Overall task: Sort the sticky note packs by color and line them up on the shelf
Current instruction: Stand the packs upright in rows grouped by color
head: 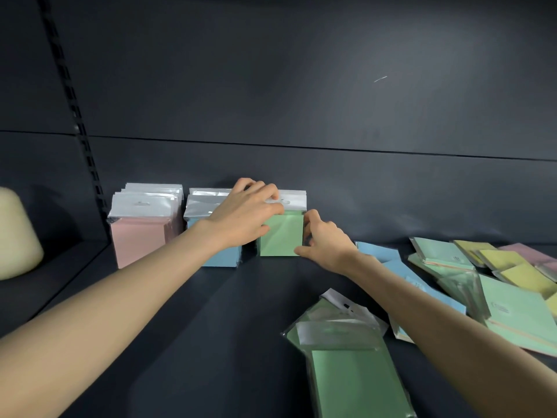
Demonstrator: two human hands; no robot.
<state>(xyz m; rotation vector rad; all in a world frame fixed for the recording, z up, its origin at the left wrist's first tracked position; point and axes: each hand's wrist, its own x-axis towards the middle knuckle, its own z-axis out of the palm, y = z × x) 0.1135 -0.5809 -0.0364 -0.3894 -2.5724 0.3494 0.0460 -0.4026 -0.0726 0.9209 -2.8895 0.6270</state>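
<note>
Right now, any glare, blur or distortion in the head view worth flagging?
Head view: glare on the clear wrap of the pink packs and blue packs, faint sheen on the green pack held by the left hand and right hand; wide-angle bend tilts the slotted rail and bows the back-panel seam; cream object at the left edge is soft; forearms cast soft shadows on the shelf.

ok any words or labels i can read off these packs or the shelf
Nothing here is legible.
Mint pack on the right: faint small print, too blurred.
Blue pack beside it: faint print, too blurred.
Flat green pack's white header: small dark mark, unreadable.
Standing green pack: no print visible.
</note>
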